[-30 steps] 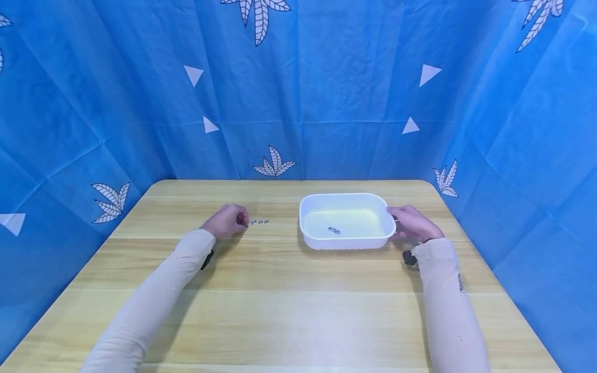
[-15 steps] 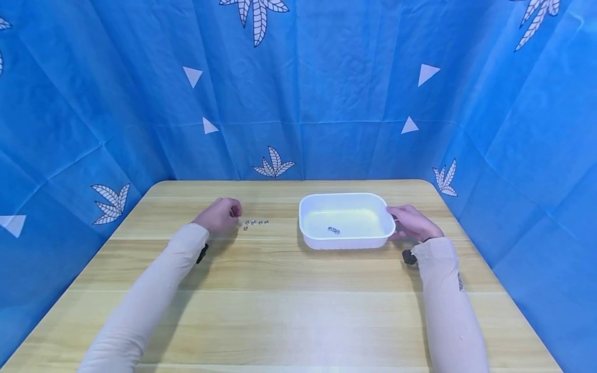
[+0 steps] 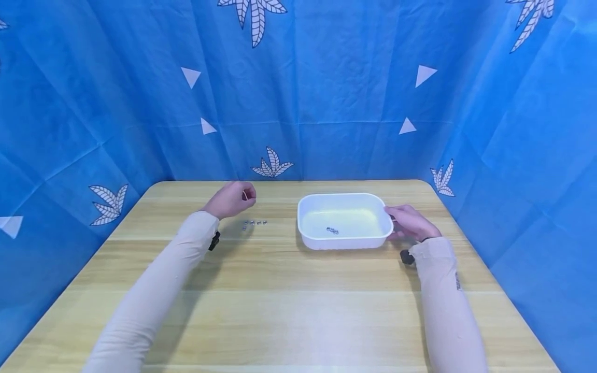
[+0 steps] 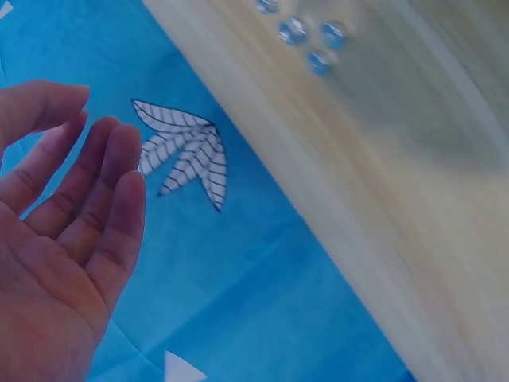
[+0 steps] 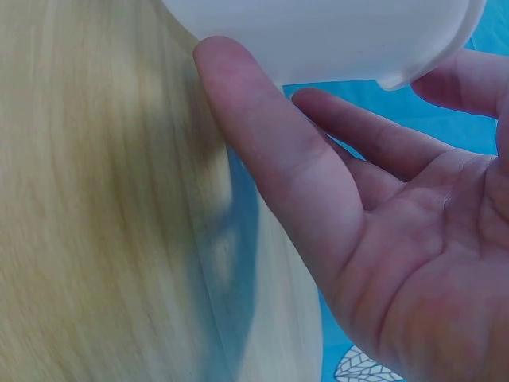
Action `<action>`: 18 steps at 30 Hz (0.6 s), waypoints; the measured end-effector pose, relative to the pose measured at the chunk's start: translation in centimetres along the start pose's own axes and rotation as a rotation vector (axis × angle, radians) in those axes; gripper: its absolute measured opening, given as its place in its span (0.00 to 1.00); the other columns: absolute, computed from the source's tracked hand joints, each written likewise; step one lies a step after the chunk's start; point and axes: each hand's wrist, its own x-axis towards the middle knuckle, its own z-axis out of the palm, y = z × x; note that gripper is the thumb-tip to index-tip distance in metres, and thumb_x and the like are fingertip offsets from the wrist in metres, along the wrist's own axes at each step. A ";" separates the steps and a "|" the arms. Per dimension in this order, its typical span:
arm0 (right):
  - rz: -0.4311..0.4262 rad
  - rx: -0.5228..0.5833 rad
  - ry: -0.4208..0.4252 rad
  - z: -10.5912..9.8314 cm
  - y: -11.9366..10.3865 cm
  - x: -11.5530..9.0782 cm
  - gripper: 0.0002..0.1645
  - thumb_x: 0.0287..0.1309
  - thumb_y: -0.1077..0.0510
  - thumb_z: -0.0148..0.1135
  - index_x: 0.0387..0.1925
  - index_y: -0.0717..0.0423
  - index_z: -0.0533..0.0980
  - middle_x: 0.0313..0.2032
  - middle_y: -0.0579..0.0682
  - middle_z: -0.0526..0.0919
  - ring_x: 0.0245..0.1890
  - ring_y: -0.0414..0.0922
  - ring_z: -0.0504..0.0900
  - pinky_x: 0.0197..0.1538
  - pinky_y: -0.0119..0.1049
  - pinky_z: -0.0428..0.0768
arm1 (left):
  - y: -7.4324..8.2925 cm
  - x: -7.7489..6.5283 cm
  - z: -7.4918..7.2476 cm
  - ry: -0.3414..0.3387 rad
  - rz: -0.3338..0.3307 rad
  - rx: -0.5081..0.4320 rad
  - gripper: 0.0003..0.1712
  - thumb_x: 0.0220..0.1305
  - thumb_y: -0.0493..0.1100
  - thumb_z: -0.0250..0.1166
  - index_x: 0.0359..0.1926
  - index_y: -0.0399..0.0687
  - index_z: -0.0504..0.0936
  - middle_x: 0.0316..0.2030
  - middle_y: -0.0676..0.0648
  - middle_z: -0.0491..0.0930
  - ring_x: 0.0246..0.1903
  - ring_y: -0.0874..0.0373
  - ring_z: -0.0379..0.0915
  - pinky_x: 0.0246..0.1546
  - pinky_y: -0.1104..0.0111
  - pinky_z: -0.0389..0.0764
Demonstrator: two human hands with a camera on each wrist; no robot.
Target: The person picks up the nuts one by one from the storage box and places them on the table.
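My left hand (image 3: 231,199) hovers over the far left of the table, its thumb and forefinger tips close together. In the left wrist view the other fingers of the left hand (image 4: 71,231) curve loosely; whether something tiny sits between the tips cannot be seen. Below it, several small clear glass beads (image 3: 252,223) lie on the wood, also visible as shiny beads (image 4: 293,30) from the left wrist. My right hand (image 3: 412,223) holds the right end of a white plastic tray (image 3: 345,242), thumb (image 5: 262,143) against its outer wall and forefinger at the rim. A few beads (image 3: 332,230) lie inside.
The pale wooden table (image 3: 280,311) ends at the back and sides against a blue curtain (image 3: 345,77) with white leaf prints. A dark wrist device (image 3: 407,257) shows under the right sleeve, another dark one (image 3: 214,241) at the left.
My left hand drew back left from the beads, uncovering more of them, then rose and moved right and away toward the table's back. The right hand and tray stayed in place.
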 end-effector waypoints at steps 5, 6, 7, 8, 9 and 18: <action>-0.011 0.022 -0.015 -0.1 0.0 0.0 0.34 0.82 0.46 0.40 0.73 0.69 0.63 0.60 0.62 0.78 0.51 0.46 0.85 0.56 0.44 0.87 | 1.5 0.8 0.2 -0.021 0.018 -0.004 0.07 0.68 0.39 0.65 0.42 0.40 0.86 0.38 0.43 0.87 0.37 0.52 0.82 0.42 0.61 0.84; -0.012 0.024 -0.016 -0.1 0.0 0.0 0.34 0.82 0.46 0.40 0.73 0.68 0.63 0.59 0.62 0.78 0.51 0.46 0.84 0.56 0.43 0.87 | 1.7 0.9 0.2 -0.027 0.021 -0.006 0.07 0.68 0.39 0.66 0.43 0.41 0.86 0.38 0.43 0.87 0.37 0.53 0.82 0.42 0.61 0.84; -0.012 0.022 -0.019 -0.1 0.0 0.0 0.34 0.82 0.46 0.40 0.73 0.68 0.63 0.59 0.61 0.78 0.51 0.46 0.84 0.55 0.43 0.87 | 2.0 1.1 0.3 -0.031 0.026 -0.008 0.07 0.68 0.39 0.66 0.43 0.41 0.86 0.38 0.43 0.87 0.37 0.53 0.82 0.42 0.61 0.84; -0.011 0.018 -0.018 -0.1 -0.1 0.0 0.35 0.82 0.46 0.40 0.73 0.68 0.63 0.58 0.60 0.79 0.51 0.45 0.84 0.55 0.42 0.87 | 2.3 1.2 0.3 -0.036 0.035 -0.012 0.08 0.68 0.39 0.65 0.44 0.40 0.86 0.38 0.43 0.87 0.37 0.53 0.82 0.42 0.61 0.85; -0.010 0.012 -0.016 -0.1 -0.1 0.0 0.35 0.82 0.46 0.40 0.73 0.68 0.63 0.58 0.60 0.79 0.50 0.45 0.84 0.55 0.41 0.87 | 2.5 1.3 0.4 -0.043 0.039 -0.013 0.09 0.68 0.39 0.65 0.44 0.39 0.86 0.39 0.43 0.87 0.38 0.53 0.82 0.42 0.61 0.85; -0.014 0.020 -0.007 0.1 0.2 -0.2 0.34 0.82 0.47 0.41 0.72 0.69 0.64 0.57 0.60 0.80 0.50 0.45 0.84 0.54 0.43 0.87 | 5.1 2.6 2.1 -0.078 0.099 0.009 0.10 0.68 0.39 0.65 0.47 0.40 0.86 0.41 0.43 0.87 0.41 0.52 0.83 0.46 0.61 0.86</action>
